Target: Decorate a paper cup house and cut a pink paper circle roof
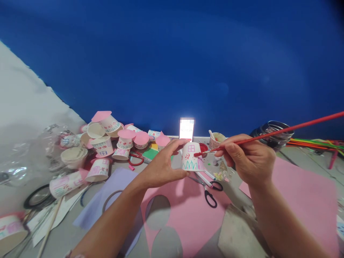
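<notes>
Upside down, a white paper cup point(191, 163) painted with a pink window, red dots and green grass is held up by my left hand point(163, 163). The thumb lies along its lower rim and the fingers reach its top. My right hand point(248, 157) grips a long red-handled paintbrush point(258, 136) like a pen. Red paint covers the bristles, which meet or nearly meet the cup's right side. Just behind the cup sits a small pot of red paint point(203, 147), partly hidden. Below lie black-handled scissors point(210, 193) on cut pink paper point(193, 211).
Several decorated cups, some with pink paper roofs point(126, 134), are piled at the left. A lit phone point(186, 129) stands by the blue wall. Red-handled scissors point(136, 160), purple paper point(118, 182), a dark jar point(276, 134) and another pink sheet point(303, 200) lie around.
</notes>
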Tool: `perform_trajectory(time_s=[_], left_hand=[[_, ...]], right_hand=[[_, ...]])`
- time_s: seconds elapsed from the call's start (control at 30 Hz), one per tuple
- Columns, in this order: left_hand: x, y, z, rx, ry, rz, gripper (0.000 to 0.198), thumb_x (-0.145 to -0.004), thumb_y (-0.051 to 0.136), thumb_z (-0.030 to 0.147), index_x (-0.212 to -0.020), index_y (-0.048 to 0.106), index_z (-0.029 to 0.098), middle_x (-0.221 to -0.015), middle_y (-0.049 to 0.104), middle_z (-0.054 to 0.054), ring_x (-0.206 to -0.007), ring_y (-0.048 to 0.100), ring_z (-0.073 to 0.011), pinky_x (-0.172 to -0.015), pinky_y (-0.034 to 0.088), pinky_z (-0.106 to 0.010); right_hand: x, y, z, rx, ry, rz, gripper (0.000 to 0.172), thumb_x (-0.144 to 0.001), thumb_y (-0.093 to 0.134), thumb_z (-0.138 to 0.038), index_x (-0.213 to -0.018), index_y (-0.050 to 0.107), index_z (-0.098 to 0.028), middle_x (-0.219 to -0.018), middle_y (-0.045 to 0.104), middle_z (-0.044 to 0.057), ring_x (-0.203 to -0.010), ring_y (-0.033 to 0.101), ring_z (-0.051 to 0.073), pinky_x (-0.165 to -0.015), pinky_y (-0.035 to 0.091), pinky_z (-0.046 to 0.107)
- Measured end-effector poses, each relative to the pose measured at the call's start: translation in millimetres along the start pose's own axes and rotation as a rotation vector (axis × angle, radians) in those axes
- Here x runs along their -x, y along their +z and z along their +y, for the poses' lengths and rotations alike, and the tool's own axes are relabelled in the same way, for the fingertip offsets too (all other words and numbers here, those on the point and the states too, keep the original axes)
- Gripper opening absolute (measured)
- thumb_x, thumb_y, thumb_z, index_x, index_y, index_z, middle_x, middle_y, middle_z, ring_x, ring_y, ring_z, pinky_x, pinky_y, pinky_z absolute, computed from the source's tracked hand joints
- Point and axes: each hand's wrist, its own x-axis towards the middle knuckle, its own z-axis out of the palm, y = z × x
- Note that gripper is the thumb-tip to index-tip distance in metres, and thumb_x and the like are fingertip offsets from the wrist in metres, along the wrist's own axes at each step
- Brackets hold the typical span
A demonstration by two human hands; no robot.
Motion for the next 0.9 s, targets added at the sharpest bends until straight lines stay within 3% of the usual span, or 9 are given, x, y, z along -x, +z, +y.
perform_trajectory(time_s=[0.23,0.43,0.63,0.9], left_hand=[[-0.5,-0.3,0.7,-0.005,0.002,0.001,0.083,-0.072,0.082,0.021,-0.147,0.051,0.034,-0.152,0.053,-0.006,-0.139,0.053,-0.0327,-0.123,0.039,-0.055],[0.2,0.2,-0.9,0.018,-0.012,0.004,0.084,-0.071,0.084,0.021,-0.147,0.051,0.034,-0.152,0.054,-0.006,-0.139,0.054,-0.0331,-0.12,0.043,-0.052],[0.1,1.3,0.5,0.015,-0.002,-0.016,0.079,-0.073,0.083,0.02,-0.145,0.052,0.031,-0.15,0.054,-0.008,-0.139,0.054,-0.0314,-0.121,0.041,-0.052],[-1.3,2.2,5.4,0.013,-0.005,-0.021,0.076,-0.071,0.083,0.021,-0.141,0.055,0.03,-0.147,0.055,-0.009,-0.135,0.056,-0.0321,-0.117,0.044,-0.053]], right_hand=[[-2.0,-1.1,-5.6,0.044,-0.015,0.036,0.016,-0.101,0.067,-0.025,-0.087,0.077,-0.023,-0.07,0.076,-0.001,-0.041,0.052,0.009,-0.038,0.044,0.025],[-0.3,-0.8,-0.8,0.035,-0.032,-0.018,0.017,-0.101,0.067,-0.023,-0.088,0.077,-0.023,-0.072,0.077,-0.001,-0.043,0.053,0.008,-0.039,0.043,0.025],[0.8,-0.3,-2.0,0.037,-0.036,0.042,0.015,-0.1,0.069,-0.025,-0.088,0.076,-0.023,-0.071,0.077,-0.001,-0.042,0.052,0.009,-0.039,0.043,0.025],[0.0,0.4,-2.1,0.052,-0.061,-0.008,0.016,-0.101,0.067,-0.025,-0.088,0.077,-0.023,-0.07,0.076,-0.001,-0.043,0.053,0.01,-0.04,0.044,0.026]])
